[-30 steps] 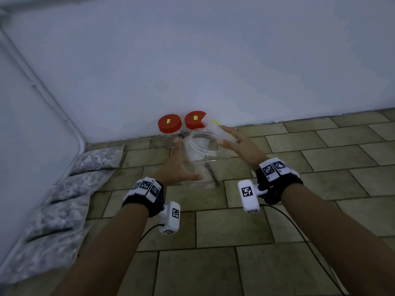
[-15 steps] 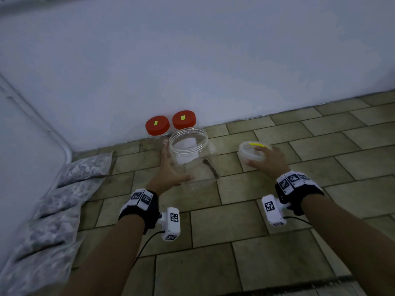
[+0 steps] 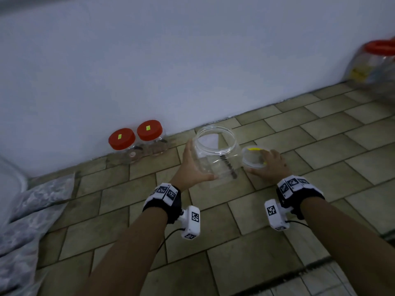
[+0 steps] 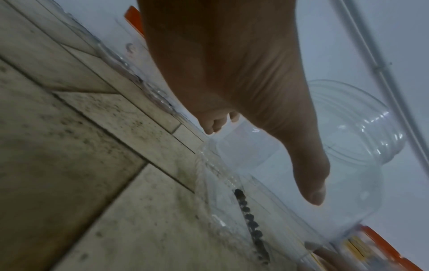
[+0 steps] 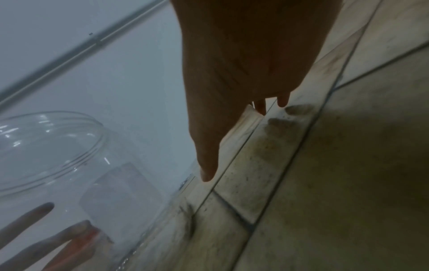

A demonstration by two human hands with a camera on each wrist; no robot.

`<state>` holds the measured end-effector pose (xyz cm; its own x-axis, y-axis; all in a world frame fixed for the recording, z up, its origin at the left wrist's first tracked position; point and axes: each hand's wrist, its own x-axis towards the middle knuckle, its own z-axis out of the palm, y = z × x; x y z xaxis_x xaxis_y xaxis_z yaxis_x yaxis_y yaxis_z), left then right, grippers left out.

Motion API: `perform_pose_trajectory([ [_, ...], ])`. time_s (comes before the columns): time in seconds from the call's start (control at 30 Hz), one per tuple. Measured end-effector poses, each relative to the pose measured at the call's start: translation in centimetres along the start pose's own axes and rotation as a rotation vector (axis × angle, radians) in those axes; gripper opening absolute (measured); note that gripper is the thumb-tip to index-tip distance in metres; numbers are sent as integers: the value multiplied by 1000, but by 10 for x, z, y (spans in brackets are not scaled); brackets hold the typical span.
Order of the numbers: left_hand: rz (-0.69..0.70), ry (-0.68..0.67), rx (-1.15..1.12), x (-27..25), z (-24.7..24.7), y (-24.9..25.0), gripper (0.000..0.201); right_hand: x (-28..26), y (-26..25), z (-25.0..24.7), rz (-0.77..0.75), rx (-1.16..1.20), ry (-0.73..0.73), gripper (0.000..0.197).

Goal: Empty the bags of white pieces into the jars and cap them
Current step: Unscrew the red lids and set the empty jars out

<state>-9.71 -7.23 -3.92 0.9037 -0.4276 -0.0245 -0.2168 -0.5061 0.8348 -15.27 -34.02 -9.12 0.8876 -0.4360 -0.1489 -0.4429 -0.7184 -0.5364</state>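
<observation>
A clear, open jar (image 3: 215,146) stands on the tiled floor near the wall, with a dark dotted strip down its wall. My left hand (image 3: 198,161) grips its left side, thumb in front and fingers behind; the left wrist view shows the thumb across the jar (image 4: 348,146). Just right of the jar, my right hand (image 3: 259,162) holds a clear lid (image 3: 252,155) with a yellow sticker, low over the floor. In the right wrist view the lid's edge (image 5: 248,119) shows under the fingers, beside the jar (image 5: 58,146). Bags of white pieces (image 3: 38,201) lie at the left.
Two jars with red caps (image 3: 121,138) (image 3: 149,129) stand against the white wall, left of the open jar. Another red-capped jar (image 3: 374,67) stands at the far right by the wall. Bare tiles (image 3: 235,263) lie in front of my hands.
My right hand has taken the clear lid from the jar's mouth and lowered it to the jar's right. My left hand has stayed on the jar.
</observation>
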Motion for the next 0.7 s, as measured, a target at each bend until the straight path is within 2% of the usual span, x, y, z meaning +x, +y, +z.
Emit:
perform_pose_trajectory([
  [0.33,-15,-114,3,11,29,11,146,1,22,-18,22,-170,-121,96],
  [0.53,-1,-162,-16,13,31,12,146,2,22,-19,19,-205,-147,89],
  [0.7,-11,-168,-5,12,31,15,149,-8,16,-7,-8,-115,-10,89],
])
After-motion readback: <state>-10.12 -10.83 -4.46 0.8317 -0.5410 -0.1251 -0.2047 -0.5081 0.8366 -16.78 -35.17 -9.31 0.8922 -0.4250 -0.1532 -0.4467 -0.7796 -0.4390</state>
